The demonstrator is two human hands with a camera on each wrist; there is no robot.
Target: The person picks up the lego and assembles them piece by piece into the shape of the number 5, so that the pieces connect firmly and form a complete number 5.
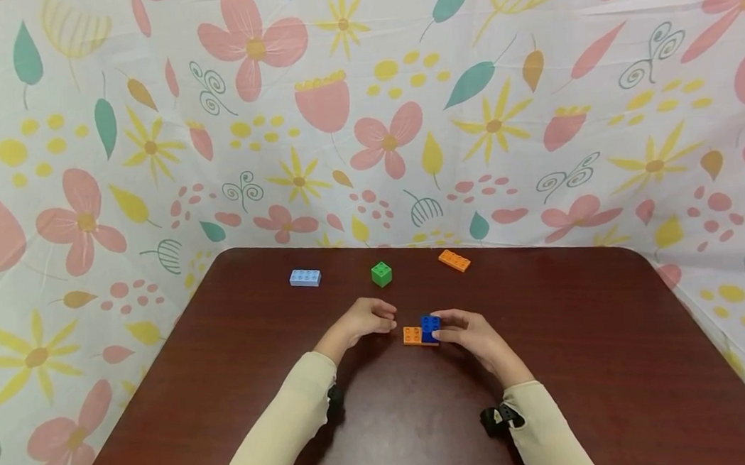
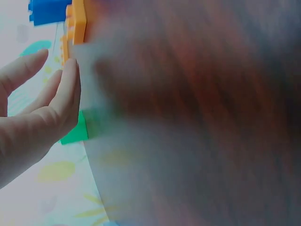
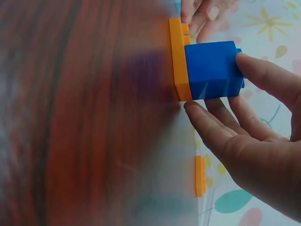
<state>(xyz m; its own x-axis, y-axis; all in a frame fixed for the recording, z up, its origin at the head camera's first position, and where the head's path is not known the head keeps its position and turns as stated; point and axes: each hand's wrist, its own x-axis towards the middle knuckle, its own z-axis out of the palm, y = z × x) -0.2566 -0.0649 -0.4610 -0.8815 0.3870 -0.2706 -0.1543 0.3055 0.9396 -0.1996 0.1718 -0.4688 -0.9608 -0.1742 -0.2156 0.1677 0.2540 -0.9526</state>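
Observation:
On the table, a blue toy brick (image 1: 428, 326) stands on the right half of a thin orange brick (image 1: 411, 335), whose studs show on the left half. My right hand (image 1: 475, 334) holds the blue brick from the right. In the right wrist view the thumb presses near the studded top of the blue brick (image 3: 211, 70), and the fingers are at its side, one fingertip close to the orange brick (image 3: 179, 61). My left hand (image 1: 366, 319) hovers left of the orange brick, fingers loosely bent with nothing between them.
Toward the back of the dark wooden table (image 1: 262, 410) lie a light blue brick (image 1: 305, 278), a green brick (image 1: 381, 274) and another thin orange brick (image 1: 454, 260). A flower-patterned cloth (image 1: 389, 142) hangs behind the table.

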